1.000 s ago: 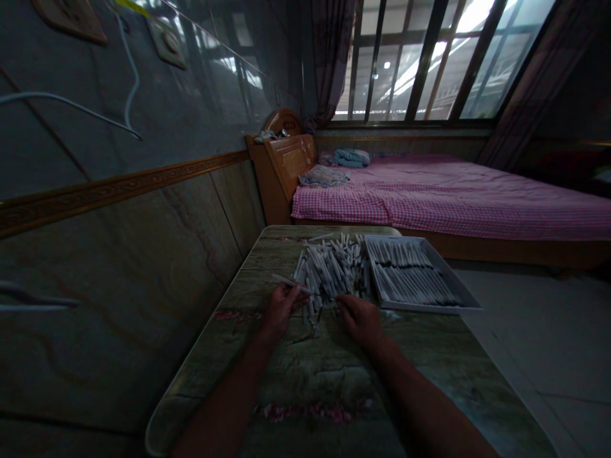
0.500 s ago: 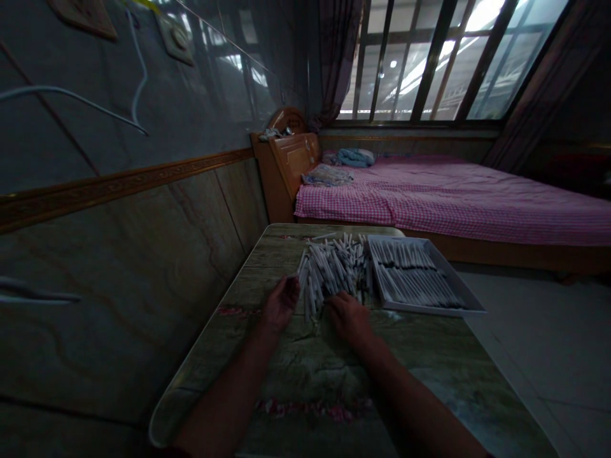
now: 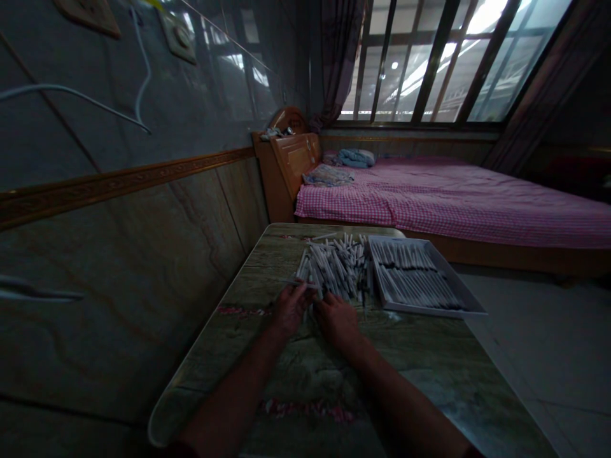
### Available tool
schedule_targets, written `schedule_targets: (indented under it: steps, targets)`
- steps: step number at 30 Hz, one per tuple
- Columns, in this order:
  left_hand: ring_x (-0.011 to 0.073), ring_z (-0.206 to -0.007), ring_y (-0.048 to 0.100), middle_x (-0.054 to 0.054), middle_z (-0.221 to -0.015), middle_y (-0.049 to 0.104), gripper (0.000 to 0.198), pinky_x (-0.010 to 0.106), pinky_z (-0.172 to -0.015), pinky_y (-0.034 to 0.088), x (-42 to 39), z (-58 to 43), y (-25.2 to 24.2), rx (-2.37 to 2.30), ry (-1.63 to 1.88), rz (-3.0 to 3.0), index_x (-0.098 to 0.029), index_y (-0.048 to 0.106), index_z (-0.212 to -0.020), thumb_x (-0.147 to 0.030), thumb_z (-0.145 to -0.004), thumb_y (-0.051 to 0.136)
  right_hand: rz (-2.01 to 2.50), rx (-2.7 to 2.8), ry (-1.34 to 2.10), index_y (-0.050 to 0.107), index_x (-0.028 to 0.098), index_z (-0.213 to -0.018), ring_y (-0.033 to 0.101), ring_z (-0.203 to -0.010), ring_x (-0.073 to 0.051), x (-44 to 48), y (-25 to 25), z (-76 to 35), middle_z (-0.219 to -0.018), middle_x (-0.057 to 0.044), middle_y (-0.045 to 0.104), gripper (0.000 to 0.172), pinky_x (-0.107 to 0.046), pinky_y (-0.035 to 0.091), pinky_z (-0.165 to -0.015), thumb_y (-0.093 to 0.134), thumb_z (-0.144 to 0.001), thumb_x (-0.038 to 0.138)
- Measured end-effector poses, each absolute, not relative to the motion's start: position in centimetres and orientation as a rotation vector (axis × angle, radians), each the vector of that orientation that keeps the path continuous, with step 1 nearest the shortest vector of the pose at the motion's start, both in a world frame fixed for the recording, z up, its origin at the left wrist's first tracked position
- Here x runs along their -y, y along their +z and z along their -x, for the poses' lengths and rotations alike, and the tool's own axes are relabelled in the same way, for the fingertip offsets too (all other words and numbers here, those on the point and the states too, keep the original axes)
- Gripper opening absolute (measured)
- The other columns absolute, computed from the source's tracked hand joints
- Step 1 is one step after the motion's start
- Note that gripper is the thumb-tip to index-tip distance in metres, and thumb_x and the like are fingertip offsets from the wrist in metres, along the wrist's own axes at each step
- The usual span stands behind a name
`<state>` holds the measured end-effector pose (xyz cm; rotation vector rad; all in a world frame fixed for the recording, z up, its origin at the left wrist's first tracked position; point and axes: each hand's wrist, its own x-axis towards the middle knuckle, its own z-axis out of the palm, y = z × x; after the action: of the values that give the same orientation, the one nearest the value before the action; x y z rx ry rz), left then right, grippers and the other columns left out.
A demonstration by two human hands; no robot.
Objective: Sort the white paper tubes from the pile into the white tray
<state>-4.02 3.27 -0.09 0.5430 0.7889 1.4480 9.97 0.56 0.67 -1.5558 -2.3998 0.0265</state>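
White stick [image 3: 287,280] pinched in left hand [image 3: 291,308], at near side of pile [image 3: 338,266] on bench [image 3: 305,372] | right hand [image 3: 338,321]: I cannot tell if holding | seems light, stiff, smooth; better grip at middle

Dim overall; daylight from the far window [image 3: 403,79] glares on the glossy left wall [image 3: 224,83]; the fingers [image 3: 330,301] look soft.

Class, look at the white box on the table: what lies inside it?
Inside the box, white sticks lie side by side in two rows. What lies beneath them is covered.
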Motion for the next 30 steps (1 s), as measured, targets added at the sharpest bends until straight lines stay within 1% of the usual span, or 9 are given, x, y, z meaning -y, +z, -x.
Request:
schedule_targets:
  steps: [7,10,12,13,15,18,21,25,30]
  targets:
    - [0.0156,-0.075,0.072,0.003,-0.083,0.075,0.034,0.025,-0.068,0.057,-3.3,3.9,-0.5,-0.822,1.432,-0.586,-0.016,0.061,-0.089,-0.024,-0.065,0.084,1.621,2.172,0.129,0.066,0.02,-0.101,0.064,-0.092,-0.022,-0.5,0.1,-11.0,-0.099,-0.01,0.068,0.018,-0.028,0.044,-0.071,0.05,-0.093,0.016]
    - [0.0149,-0.073,0.072,0.002,-0.081,0.074,0.033,0.024,-0.068,0.057,-3.4,3.8,-0.6,-0.84,1.422,-0.568,-0.016,0.061,-0.088,-0.023,-0.065,0.084,1.434,1.887,0.304,0.066,0.019,-0.107,0.064,-0.095,-0.022,-1.0,-0.5,-12.0,-0.103,-0.01,0.069,0.024,-0.03,0.048,-0.081,0.047,-0.092,0.018]
    - [0.0146,-0.072,0.072,0.002,-0.08,0.074,0.031,0.024,-0.068,0.057,-3.4,3.6,-0.7,-0.85,1.403,-0.567,-0.015,0.063,-0.086,-0.023,-0.065,0.085,1.296,1.667,0.478,0.068,0.02,-0.103,0.066,-0.094,-0.021,-1.5,-0.9,-12.4,-0.1,-0.008,0.072,0.024,-0.032,0.05,-0.083,0.049,-0.089,0.023]
    - [0.0145,-0.072,0.072,0.002,-0.08,0.074,0.03,0.024,-0.069,0.058,-3.3,3.5,-0.7,-0.851,1.392,-0.57,-0.015,0.063,-0.085,-0.023,-0.065,0.085,1.257,1.54,0.588,0.069,0.02,-0.099,0.067,-0.089,-0.021,-1.7,-1.1,-12.5,-0.095,-0.007,0.073,0.023,-0.032,0.052,-0.079,0.05,-0.088,0.027]
    - [0.0146,-0.072,0.072,0.002,-0.079,0.074,0.03,0.024,-0.069,0.058,-3.2,3.2,-0.6,-0.853,1.376,-0.57,-0.014,0.064,-0.083,-0.023,-0.064,0.085,1.218,1.257,0.842,0.069,0.02,-0.093,0.067,-0.074,-0.02,-2.1,-1.3,-12.5,-0.084,-0.006,0.073,0.023,-0.03,0.054,-0.064,0.055,-0.084,0.036]
    - [0.0148,-0.07,0.071,0.002,-0.076,0.073,0.031,0.024,-0.067,0.058,-2.9,2.8,-0.4,-0.848,1.366,-0.558,-0.014,0.065,-0.08,-0.022,-0.061,0.087,1.153,0.926,1.127,0.067,0.018,-0.091,0.064,-0.06,-0.018,-2.4,-1.2,-12.2,-0.08,-0.004,0.073,0.032,-0.026,0.048,-0.047,0.064,-0.073,0.045]
    - [0.0144,-0.068,0.071,0.002,-0.075,0.074,0.033,0.024,-0.065,0.058,-2.8,2.6,-0.3,-0.828,1.364,-0.544,-0.014,0.065,-0.079,-0.021,-0.058,0.088,1.12,0.839,1.195,0.066,0.018,-0.087,0.063,-0.059,-0.016,-2.3,-0.8,-12.1,-0.077,-0.003,0.072,0.034,-0.023,0.046,-0.045,0.071,-0.066,0.044]
    - [0.0146,-0.07,0.071,0.003,-0.075,0.074,0.033,0.024,-0.067,0.058,-2.7,2.5,-0.2,-0.822,1.358,-0.56,-0.014,0.065,-0.079,-0.021,-0.058,0.088,1.113,0.848,1.162,0.068,0.018,-0.081,0.06,-0.057,-0.014,-2.0,-0.6,-11.9,-0.07,0.0,0.068,0.03,-0.021,0.044,-0.047,0.073,-0.064,0.042]
    - [0.0147,-0.068,0.071,0.002,-0.074,0.073,0.034,0.025,-0.067,0.058,-2.7,2.5,-0.1,-0.836,1.368,-0.571,-0.014,0.065,-0.078,-0.023,-0.056,0.089,1.108,0.831,1.19,0.069,0.018,-0.081,0.057,-0.054,-0.013,-2.0,-0.8,-11.7,-0.065,0.001,0.066,0.031,-0.022,0.043,-0.048,0.074,-0.062,0.042]
